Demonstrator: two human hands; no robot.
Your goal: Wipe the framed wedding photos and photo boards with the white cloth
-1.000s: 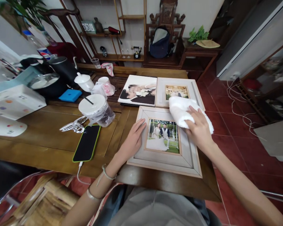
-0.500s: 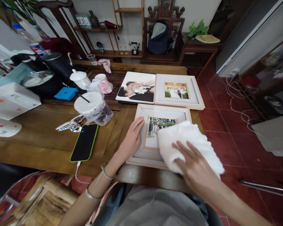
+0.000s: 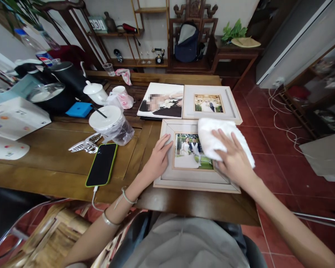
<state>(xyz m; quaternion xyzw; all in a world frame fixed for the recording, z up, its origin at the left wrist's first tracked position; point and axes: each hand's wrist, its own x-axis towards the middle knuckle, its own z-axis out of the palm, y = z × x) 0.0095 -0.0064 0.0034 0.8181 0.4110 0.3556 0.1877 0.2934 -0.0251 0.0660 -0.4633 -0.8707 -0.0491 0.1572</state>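
Observation:
A pale wooden picture frame (image 3: pixel 184 178) with a wedding photo lies flat at the near right end of the wooden table (image 3: pixel 44 163). My left hand (image 3: pixel 158 160) rests flat and open on the frame's left border. My right hand (image 3: pixel 231 158) lies with fingers spread on a white cloth (image 3: pixel 212 136), pressing it onto the frame's upper right part. The cloth hides that corner of the frame and part of the photo.
Behind it lie a second framed photo (image 3: pixel 229 108) and a photo book (image 3: pixel 162 100). To the left are a black phone in a green case (image 3: pixel 102 165), a metal clip (image 3: pixel 85 143), a bagged lidded cup (image 3: pixel 108 123), a teapot (image 3: pixel 95 93) and boxes (image 3: pixel 13 119). Red tiled floor lies right.
My right hand has swept the cloth from the frame's upper right down to its lower right and back up toward the upper right. My left hand has stayed on the left border.

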